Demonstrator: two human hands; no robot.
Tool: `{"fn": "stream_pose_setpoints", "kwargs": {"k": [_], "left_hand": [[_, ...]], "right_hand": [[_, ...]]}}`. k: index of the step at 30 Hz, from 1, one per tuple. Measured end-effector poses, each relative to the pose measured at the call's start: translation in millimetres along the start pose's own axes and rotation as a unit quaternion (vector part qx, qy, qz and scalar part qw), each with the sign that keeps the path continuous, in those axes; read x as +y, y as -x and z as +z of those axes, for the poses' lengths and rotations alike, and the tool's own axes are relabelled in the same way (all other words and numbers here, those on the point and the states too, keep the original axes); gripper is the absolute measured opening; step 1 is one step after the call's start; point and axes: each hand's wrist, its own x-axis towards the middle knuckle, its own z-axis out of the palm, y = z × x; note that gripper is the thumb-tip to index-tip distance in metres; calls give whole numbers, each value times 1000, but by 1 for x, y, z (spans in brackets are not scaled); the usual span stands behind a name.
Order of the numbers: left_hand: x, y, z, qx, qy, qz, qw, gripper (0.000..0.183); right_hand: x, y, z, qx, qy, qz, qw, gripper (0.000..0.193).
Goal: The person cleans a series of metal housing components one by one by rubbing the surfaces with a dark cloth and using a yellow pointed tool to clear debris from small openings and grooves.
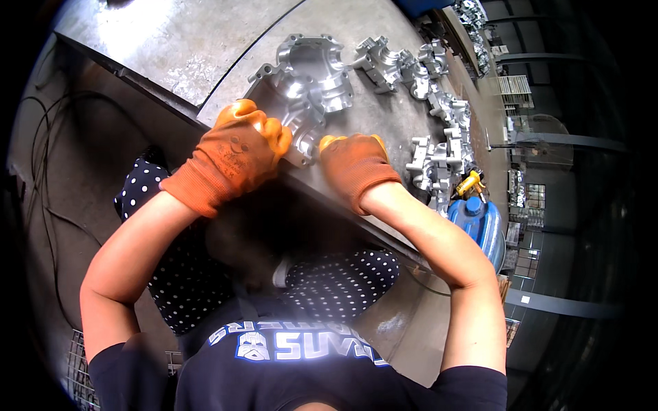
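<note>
A large silvery metal casting (299, 92) with hollow rounded chambers and bolt holes along its rim lies at the near edge of the grey metal table. My left hand (240, 147), in an orange work glove, is closed with its fingers curled over the casting's near left side. At the casting's near right end is my right hand (358, 164), gloved alike, its fingers bent into a fist. Whatever those fingers hold, if anything, is hidden behind the glove.
Several smaller castings (449, 109) stand in a curved row on the table's right side. Beyond them are a blue container (480, 222) and a yellow tool (469, 183). Metal shavings (185, 79) litter the table at far left. Black cables (44, 157) hang at left.
</note>
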Motion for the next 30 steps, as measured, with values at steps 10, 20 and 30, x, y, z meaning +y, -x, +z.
{"fn": "stream_pose_setpoints", "kwargs": {"k": [10, 20, 30], "left_hand": [[-42, -5, -4, 44, 40, 85, 995, 56], [-50, -10, -19, 33, 68, 105, 992, 62], [-49, -21, -11, 40, 49, 91, 994, 64]], "right_hand": [[27, -10, 0, 41, -66, -185, 980, 17], [55, -31, 2, 14, -208, -342, 916, 23], [66, -35, 31, 31, -568, -164, 806, 32]]}}
